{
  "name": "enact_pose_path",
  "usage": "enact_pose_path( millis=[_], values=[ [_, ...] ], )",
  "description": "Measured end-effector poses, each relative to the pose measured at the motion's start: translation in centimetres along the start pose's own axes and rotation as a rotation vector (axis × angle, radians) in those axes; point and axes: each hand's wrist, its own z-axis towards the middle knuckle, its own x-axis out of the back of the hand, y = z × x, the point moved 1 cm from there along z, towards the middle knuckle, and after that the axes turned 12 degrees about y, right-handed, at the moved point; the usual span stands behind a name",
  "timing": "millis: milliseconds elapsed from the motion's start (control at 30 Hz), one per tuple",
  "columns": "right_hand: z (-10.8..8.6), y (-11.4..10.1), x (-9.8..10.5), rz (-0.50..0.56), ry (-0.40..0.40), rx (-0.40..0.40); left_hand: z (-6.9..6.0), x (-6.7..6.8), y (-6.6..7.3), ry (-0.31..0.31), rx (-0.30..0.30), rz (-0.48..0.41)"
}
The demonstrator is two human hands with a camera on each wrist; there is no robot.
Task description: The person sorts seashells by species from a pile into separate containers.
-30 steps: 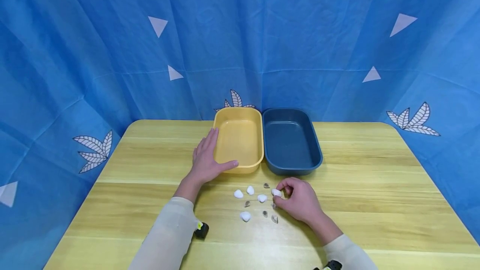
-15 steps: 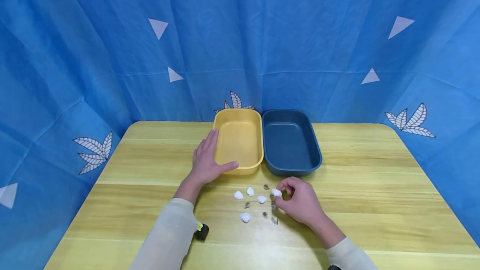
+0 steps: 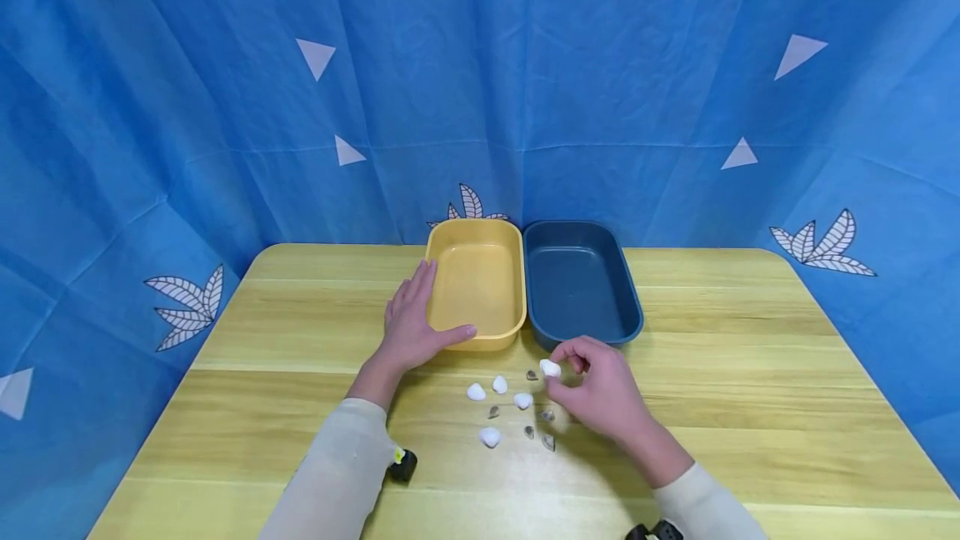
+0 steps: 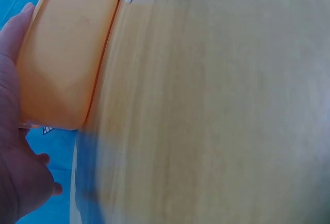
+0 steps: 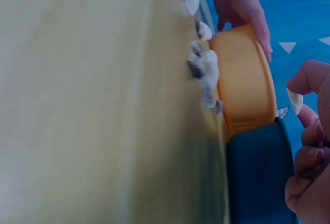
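A white seashell (image 3: 550, 368) is pinched between the thumb and forefinger of my right hand (image 3: 600, 386), above the table just in front of the dark blue bin (image 3: 577, 298). In the right wrist view the held seashell (image 5: 295, 101) shows its ribbed side, raised clear of the tabletop. My left hand (image 3: 411, 323) rests against the yellow bin (image 3: 480, 294), its fingers straight along the left side and the thumb over the near rim. Several white seashells (image 3: 490, 437) and several small grey-brown seashells (image 3: 529, 432) lie scattered on the table between my hands.
Both bins stand side by side at the back of the wooden table (image 3: 735, 373), close to a blue patterned curtain (image 3: 600, 90). A black wrist camera (image 3: 402, 466) sits on my left sleeve.
My right hand has lifted the pinched white seashell off the table and moved it slightly forward, towards the bins. The left hand stays on the yellow bin.
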Motion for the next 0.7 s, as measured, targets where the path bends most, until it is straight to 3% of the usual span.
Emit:
enact_pose_path(
  millis=[200,700],
  values=[
    [1.4,-0.8,0.1,0.035,0.053,0.054,-0.1,0.2,0.2,-0.002,0.0,0.014],
    [6.9,-2.1,-1.1,0.02,0.096,0.011,-0.4,0.5,0.8,0.001,0.005,0.0]
  ],
)
